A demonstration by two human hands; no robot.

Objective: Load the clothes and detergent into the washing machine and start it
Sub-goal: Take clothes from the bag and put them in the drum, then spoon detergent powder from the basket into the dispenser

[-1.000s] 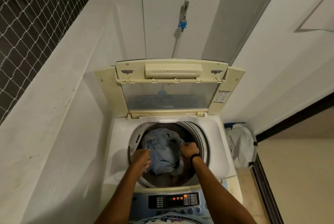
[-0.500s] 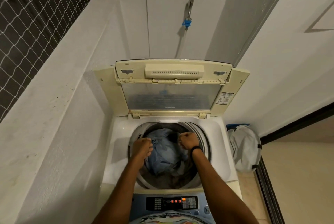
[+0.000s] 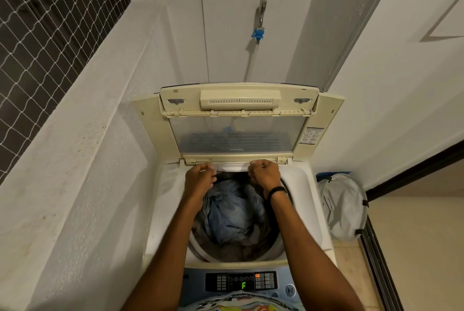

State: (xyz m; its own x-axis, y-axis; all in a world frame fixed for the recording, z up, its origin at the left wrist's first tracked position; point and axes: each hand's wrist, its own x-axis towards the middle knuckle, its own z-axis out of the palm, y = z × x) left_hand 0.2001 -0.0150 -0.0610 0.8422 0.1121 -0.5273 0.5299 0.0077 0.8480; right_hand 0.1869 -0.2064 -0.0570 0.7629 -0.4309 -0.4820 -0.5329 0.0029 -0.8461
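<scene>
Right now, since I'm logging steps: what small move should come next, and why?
Probably draw out the white tray at the rear rim of the tub, likely a dispenser: left hand and right hand flank it, clothes lie inside, lid open.

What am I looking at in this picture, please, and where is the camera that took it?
There is no robot here. A person wears one wide-angle camera on the head, so the view looks forward and down over the work. Below stands a top-loading washing machine with its lid standing open. In the drum lies a heap of blue clothes over darker ones. The left hand and the right hand, which wears a black wristband, are both at the far rim of the opening with fingers curled. I cannot tell whether they grip anything. Nearest the camera is the control panel, which shows a green F. A tap sits on the wall behind, and a pale bag stands on the floor to the machine's right.
</scene>
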